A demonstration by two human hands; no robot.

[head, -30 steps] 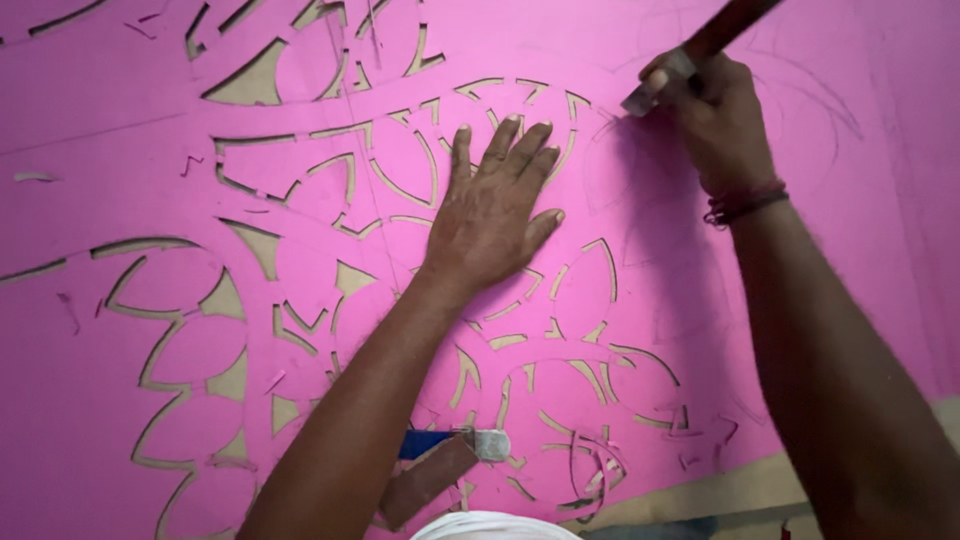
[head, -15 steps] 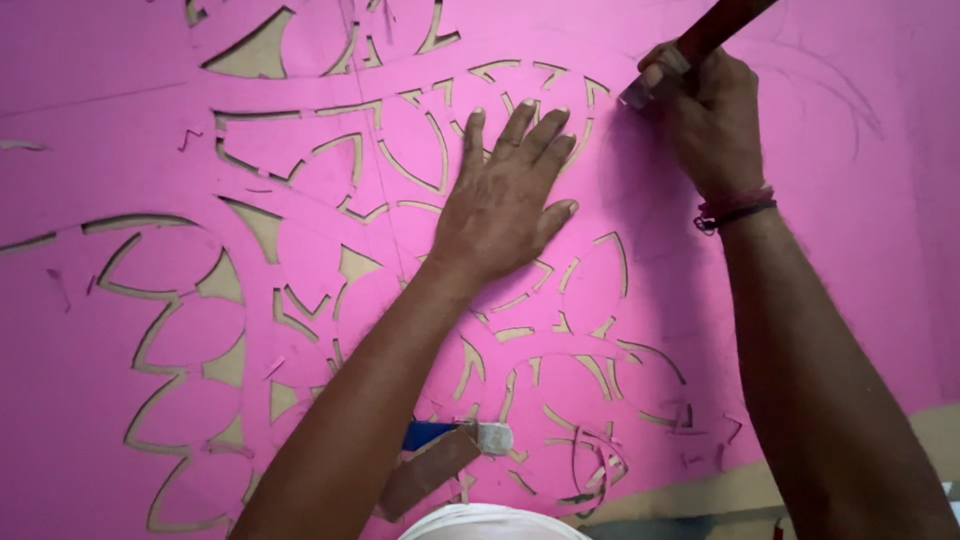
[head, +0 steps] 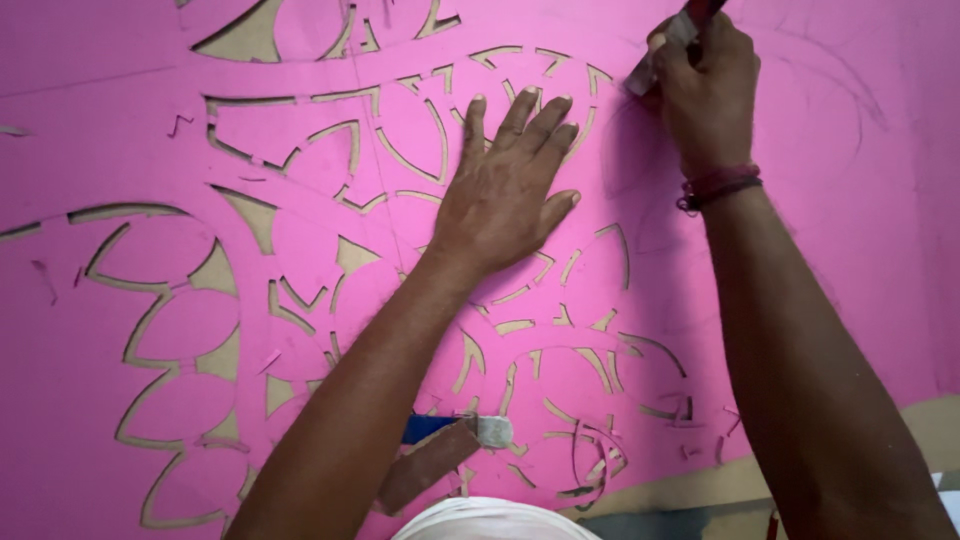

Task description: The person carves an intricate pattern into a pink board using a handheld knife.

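Two hands are at work on a big pink sheet (head: 120,120) that fills almost all I can see. My left hand (head: 505,190) lies flat on the sheet with its fingers spread, pressing it down. My right hand (head: 705,95) is near the top edge of the view, curled tight round a knife (head: 665,55) with a red handle. The metal tip of the knife touches the pink sheet just to the right of my left fingertips (head: 560,105).

Lots of shapes are cut out of the sheet, like petals and leaves, and brown board (head: 250,215) shows through the holes. To the right of the knife I see thin drawn lines (head: 850,110) with no cuts in them.

Down low, near my left arm, lies a small tool (head: 440,455) with a brown handle and a blue part. It rests on the sheet, well apart from both hands.

I think the main danger is the blade. It is very close to my left fingers, so a slip to the left could hurt them. The thin pink strips between the holes look weak. A hard pull could tear one. If my flat hand lifts, the sheet could slide and the cut could go off its line.
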